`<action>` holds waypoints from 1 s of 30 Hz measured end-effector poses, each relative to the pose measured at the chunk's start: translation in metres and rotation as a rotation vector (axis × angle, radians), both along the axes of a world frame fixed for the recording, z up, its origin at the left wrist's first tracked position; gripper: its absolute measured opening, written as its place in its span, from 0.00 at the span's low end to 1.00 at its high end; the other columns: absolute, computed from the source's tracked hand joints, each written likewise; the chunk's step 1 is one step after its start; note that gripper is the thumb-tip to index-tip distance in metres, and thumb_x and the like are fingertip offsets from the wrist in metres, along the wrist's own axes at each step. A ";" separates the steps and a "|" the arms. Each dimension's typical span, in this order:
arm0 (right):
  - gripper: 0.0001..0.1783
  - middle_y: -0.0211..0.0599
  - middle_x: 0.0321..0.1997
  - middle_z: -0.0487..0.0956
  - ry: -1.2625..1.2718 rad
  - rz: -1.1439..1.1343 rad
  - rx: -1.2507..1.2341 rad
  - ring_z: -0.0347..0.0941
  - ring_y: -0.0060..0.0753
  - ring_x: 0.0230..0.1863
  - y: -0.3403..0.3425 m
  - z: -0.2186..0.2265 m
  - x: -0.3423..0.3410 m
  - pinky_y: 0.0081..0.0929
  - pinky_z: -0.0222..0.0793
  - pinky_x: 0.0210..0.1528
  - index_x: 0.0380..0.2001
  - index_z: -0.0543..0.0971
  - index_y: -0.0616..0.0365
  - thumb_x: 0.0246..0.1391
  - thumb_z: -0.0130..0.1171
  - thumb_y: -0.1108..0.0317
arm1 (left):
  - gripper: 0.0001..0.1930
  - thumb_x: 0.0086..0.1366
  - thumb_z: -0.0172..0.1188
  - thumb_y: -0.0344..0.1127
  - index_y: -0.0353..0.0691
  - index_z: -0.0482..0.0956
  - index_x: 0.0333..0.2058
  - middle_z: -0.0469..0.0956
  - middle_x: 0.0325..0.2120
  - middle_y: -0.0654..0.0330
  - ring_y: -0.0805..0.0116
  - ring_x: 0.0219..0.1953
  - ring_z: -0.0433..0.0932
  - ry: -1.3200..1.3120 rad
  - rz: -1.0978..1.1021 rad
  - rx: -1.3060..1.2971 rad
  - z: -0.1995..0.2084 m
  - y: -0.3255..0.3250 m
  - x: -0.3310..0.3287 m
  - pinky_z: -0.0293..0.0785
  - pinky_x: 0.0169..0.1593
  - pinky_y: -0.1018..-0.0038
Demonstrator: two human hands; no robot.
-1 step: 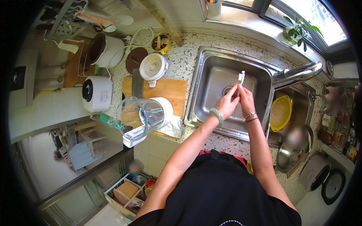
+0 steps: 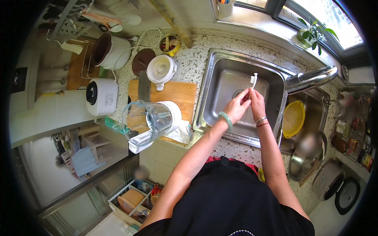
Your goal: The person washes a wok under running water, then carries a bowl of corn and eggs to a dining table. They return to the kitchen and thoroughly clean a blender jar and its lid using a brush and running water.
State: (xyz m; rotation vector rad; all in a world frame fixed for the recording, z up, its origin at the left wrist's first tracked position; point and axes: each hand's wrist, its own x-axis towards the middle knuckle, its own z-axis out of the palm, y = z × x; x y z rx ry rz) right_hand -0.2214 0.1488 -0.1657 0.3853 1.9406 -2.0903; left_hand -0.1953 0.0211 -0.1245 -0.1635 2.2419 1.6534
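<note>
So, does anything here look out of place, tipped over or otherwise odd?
Yes. The clear blender jug lies tipped on its side on the wooden cutting board, and its mouth hangs past the counter edge. A toothbrush over the kitchen sink, held by both the left hand and right hand, is also unusual.

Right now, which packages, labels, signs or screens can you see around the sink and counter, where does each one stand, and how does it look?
Small bottles and jars: far right shelf, blurred, brown, red and white.
Crate of packages: floor, lower left, white frame, orange and red contents.
No sign or screen shows; both hands hold a white toothbrush over the steel sink.
</note>
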 end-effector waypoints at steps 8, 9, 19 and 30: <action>0.20 0.22 0.16 0.64 -0.563 0.101 -0.030 0.51 0.16 0.11 0.006 -0.017 0.000 0.19 0.48 0.13 0.29 0.74 0.57 0.66 0.44 0.53 | 0.24 0.65 0.59 0.51 0.37 0.71 0.48 0.78 0.37 0.54 0.62 0.40 0.80 -0.196 0.805 1.023 -0.032 -0.105 -0.052 0.80 0.44 0.63; 0.20 0.22 0.16 0.65 -0.539 0.100 -0.052 0.51 0.15 0.12 0.005 -0.010 0.000 0.18 0.48 0.13 0.30 0.74 0.57 0.66 0.44 0.53 | 0.27 0.64 0.60 0.52 0.36 0.68 0.50 0.77 0.36 0.55 0.63 0.37 0.79 -0.132 0.958 1.071 -0.040 -0.124 -0.064 0.81 0.42 0.65; 0.20 0.24 0.19 0.68 -0.471 0.047 -0.158 0.54 0.14 0.14 -0.001 0.005 -0.014 0.17 0.50 0.15 0.35 0.75 0.59 0.67 0.44 0.53 | 0.45 0.55 0.63 0.64 0.27 0.60 0.55 0.71 0.43 0.47 0.55 0.44 0.77 -0.226 1.632 1.320 -0.060 -0.233 -0.125 0.81 0.48 0.61; 0.15 0.26 0.23 0.74 -0.444 0.032 -0.323 0.53 0.10 0.13 -0.056 0.019 -0.027 0.14 0.48 0.15 0.34 0.75 0.59 0.61 0.57 0.56 | 0.16 0.66 0.48 0.34 0.27 0.71 0.47 0.77 0.40 0.45 0.51 0.40 0.78 -0.089 1.441 1.311 -0.023 -0.186 -0.091 0.84 0.46 0.59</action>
